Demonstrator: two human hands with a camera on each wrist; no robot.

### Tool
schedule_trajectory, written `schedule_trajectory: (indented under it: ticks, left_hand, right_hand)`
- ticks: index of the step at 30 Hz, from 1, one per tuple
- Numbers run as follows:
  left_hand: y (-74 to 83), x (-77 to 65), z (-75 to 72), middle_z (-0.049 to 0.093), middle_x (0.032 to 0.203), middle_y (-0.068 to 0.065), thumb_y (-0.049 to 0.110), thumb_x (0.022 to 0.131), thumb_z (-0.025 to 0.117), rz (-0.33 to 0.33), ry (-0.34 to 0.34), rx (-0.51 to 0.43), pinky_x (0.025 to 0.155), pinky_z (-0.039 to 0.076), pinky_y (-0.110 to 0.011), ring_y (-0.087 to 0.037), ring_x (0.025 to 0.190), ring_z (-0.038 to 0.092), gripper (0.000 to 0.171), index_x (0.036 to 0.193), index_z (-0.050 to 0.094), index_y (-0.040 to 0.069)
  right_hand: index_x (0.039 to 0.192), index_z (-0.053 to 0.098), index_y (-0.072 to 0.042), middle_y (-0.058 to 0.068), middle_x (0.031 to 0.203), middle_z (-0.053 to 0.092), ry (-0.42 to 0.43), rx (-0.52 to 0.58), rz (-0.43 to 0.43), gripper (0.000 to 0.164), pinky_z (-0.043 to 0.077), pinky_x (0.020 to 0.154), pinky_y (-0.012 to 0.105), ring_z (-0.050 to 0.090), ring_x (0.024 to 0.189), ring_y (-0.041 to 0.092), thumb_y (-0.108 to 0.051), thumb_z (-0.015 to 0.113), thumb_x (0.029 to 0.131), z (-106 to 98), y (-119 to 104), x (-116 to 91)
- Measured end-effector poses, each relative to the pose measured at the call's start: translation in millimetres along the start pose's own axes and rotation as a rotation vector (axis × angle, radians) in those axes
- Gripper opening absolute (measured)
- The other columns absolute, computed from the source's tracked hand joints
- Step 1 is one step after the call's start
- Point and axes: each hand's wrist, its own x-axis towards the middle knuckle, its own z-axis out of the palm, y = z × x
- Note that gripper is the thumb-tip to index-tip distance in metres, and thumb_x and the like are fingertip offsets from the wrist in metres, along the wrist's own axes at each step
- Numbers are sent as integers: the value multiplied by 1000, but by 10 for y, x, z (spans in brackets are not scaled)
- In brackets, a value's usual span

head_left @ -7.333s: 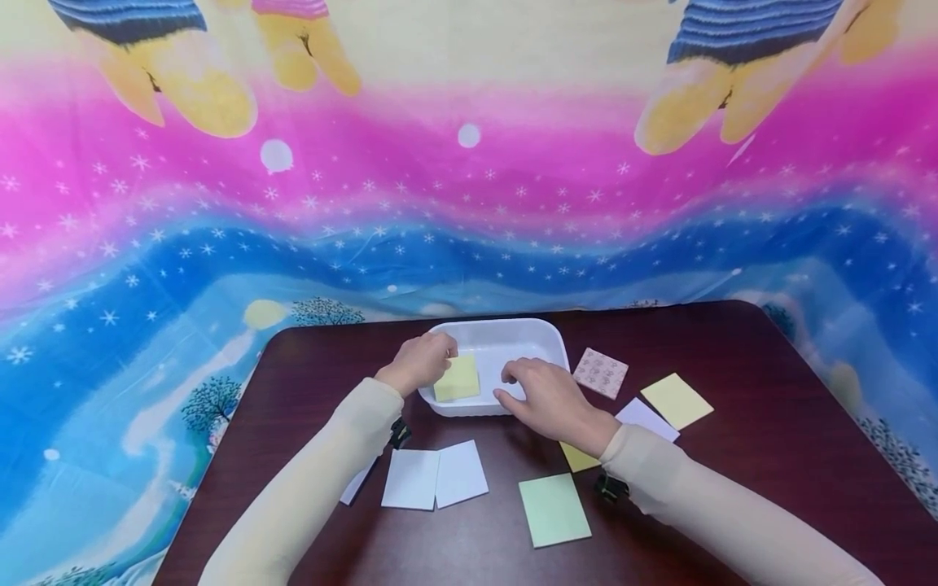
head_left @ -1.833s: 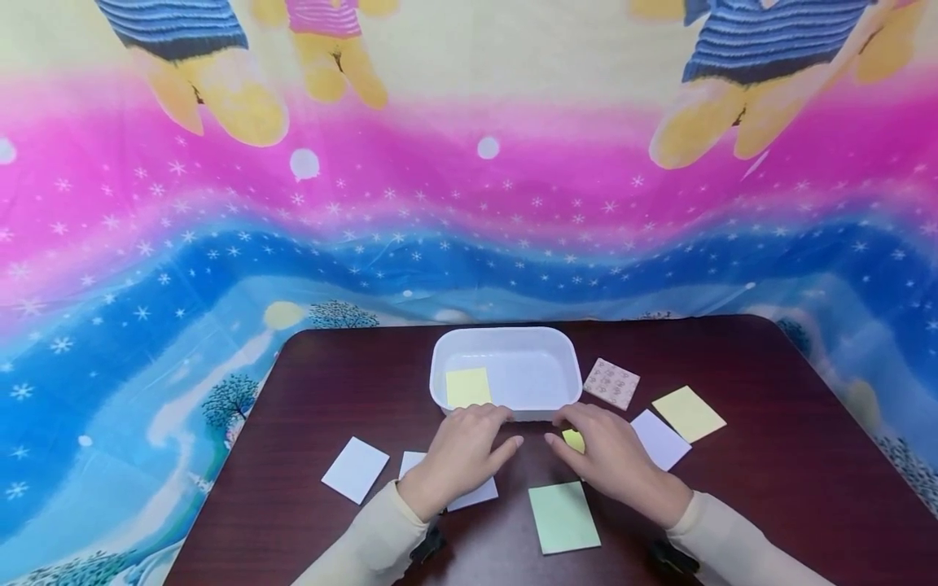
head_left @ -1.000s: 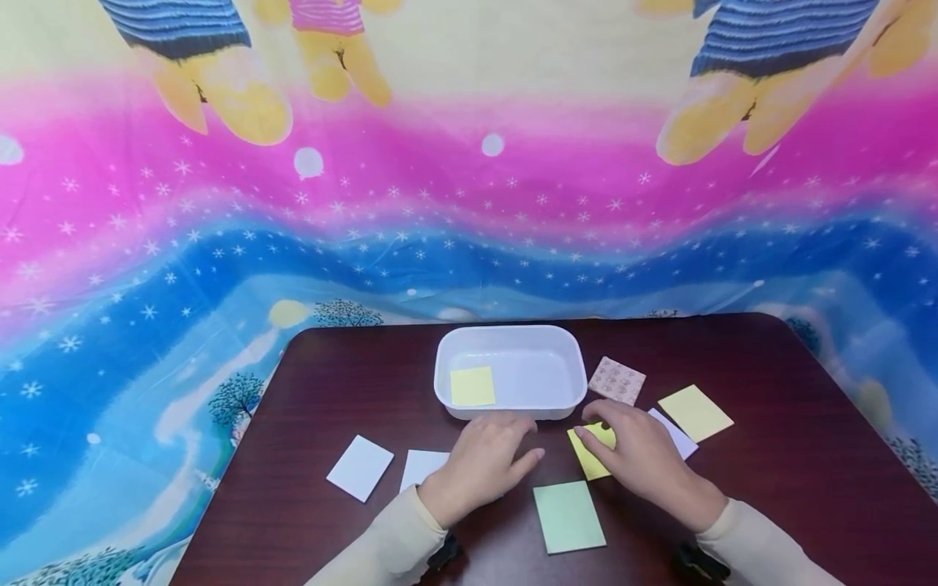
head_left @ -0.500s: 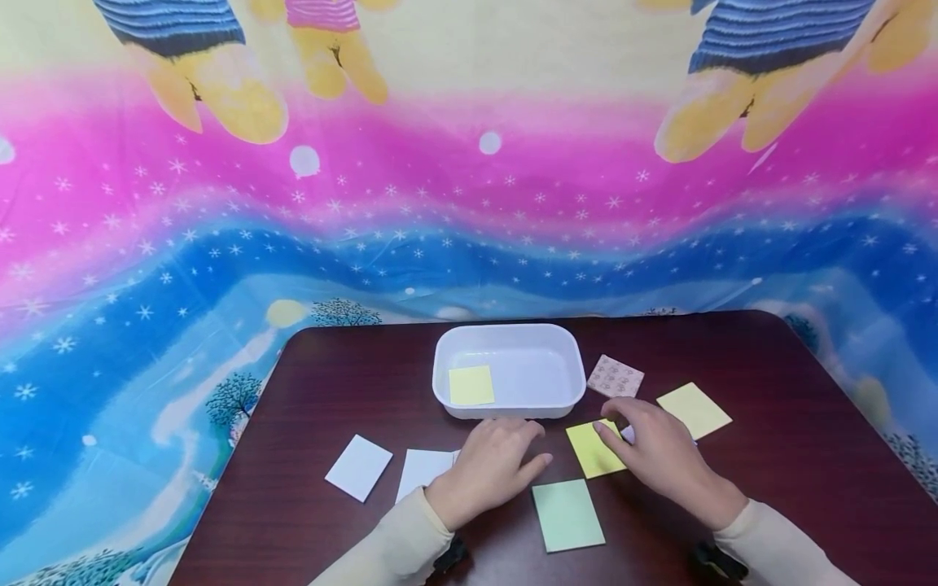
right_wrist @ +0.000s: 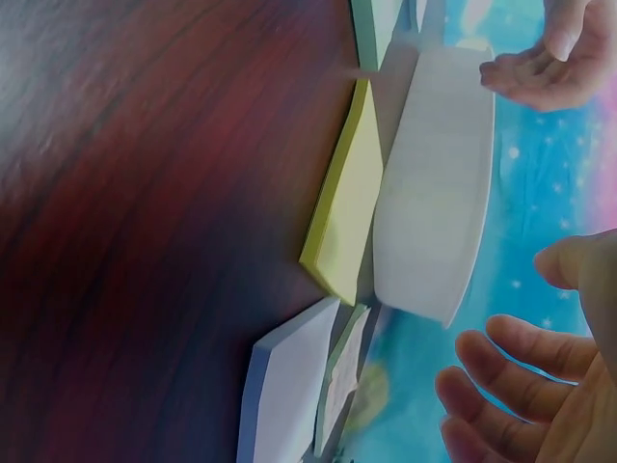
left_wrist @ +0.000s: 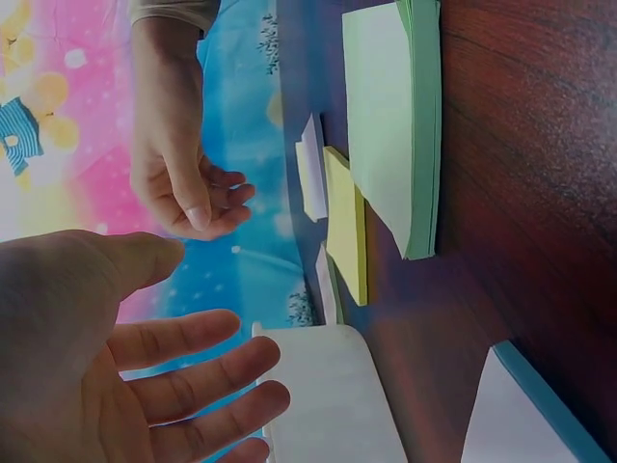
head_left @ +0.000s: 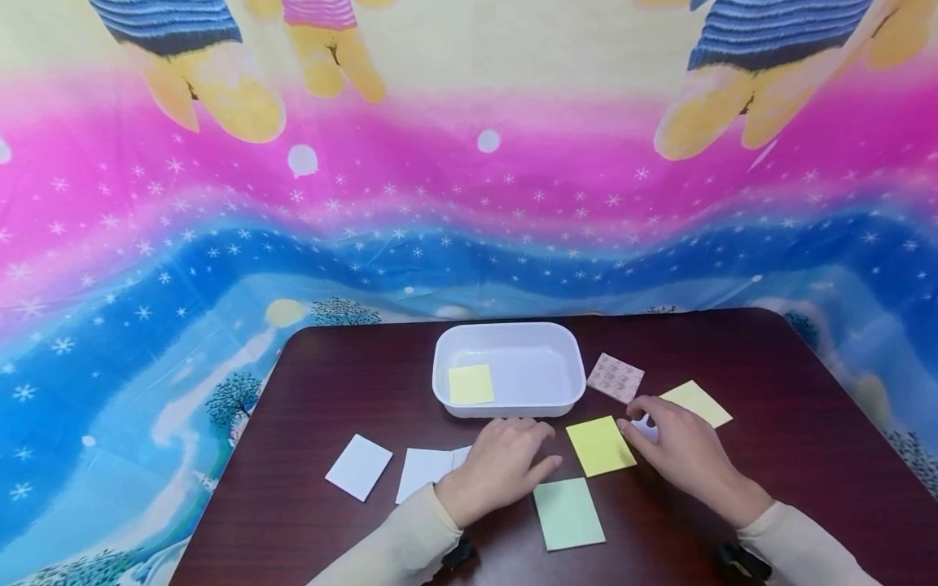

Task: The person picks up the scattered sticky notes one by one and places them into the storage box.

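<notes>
My left hand [head_left: 501, 468] hovers in front of the white plastic tray [head_left: 513, 412], fingers relaxed and holding nothing. It partly covers two white sticky note pads [head_left: 425, 472]. To its right lie a green pad [head_left: 569, 514] and a bright yellow pad [head_left: 599, 446]. My right hand [head_left: 689, 452] is above a lavender pad [head_left: 645, 426], mostly hidden beneath it in the head view. Its fingers are loosely bent, with nothing between them; the right wrist view shows the fingers [right_wrist: 521, 386] apart from the pads. Inside the tray, at its left, lies a light yellow pad [head_left: 471, 384].
A patterned pink pad [head_left: 615, 377] lies right of the tray, and a pale yellow pad [head_left: 698, 403] sits farther right. One white pad [head_left: 359, 467] is at the left on the dark wooden table [head_left: 293, 537]. A printed cloth [head_left: 469, 228] hangs behind the table.
My left hand has come out of the tray, leaving the light yellow pad there. Over the last second my right hand has shifted right, off the bright yellow pad and over the lavender one.
</notes>
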Motion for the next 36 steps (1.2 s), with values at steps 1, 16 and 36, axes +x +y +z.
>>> schedule_trajectory:
  ticks: [1, 16, 36]
  left_hand:
    - [6, 7, 3, 66, 94, 7, 46, 91, 52, 1, -3, 3, 69, 45, -25, -8, 83, 60, 36, 108, 67, 18]
    - [126, 85, 64, 63, 86, 9, 48, 91, 52, 18, -23, 49, 63, 40, -24, -9, 76, 56, 35, 104, 67, 19]
    - [211, 142, 143, 58, 79, 12, 47, 89, 54, 85, 10, 96, 60, 37, -22, -6, 72, 54, 27, 94, 66, 23]
  right_hand:
    - [85, 63, -19, -8, 73, 57, 4, -2, 3, 17, 37, 51, 32, 43, 58, 9, -34, 67, 81, -5, 15, -1]
    - [92, 64, -15, -5, 71, 56, -44, -17, 87, 26, 36, 47, 32, 46, 60, 12, -40, 59, 87, -100, 301, 22]
    - [100, 64, -4, 15, 91, 66, -77, -39, 190, 43, 47, 53, 45, 61, 77, 29, -45, 56, 88, -141, 806, 70]
